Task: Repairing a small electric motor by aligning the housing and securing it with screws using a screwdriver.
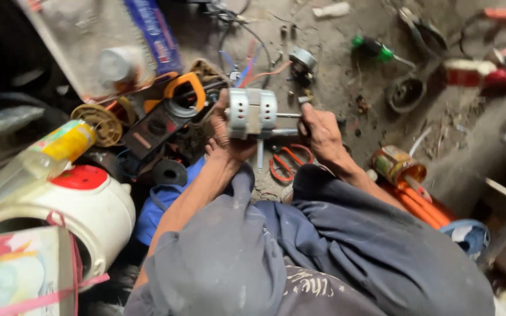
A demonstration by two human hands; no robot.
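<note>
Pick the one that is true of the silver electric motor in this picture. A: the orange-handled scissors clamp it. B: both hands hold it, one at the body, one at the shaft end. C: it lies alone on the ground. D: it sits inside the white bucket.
B: the left hand grips the body of the silver motor and the right hand is at its shaft end, above the ground; the orange-handled scissors lie below.

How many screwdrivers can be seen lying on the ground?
1 clearly: a green-handled screwdriver on the dirt floor beyond the motor held in both hands. Red-handled tools at the far right may be others; clutter could hide more.
</note>
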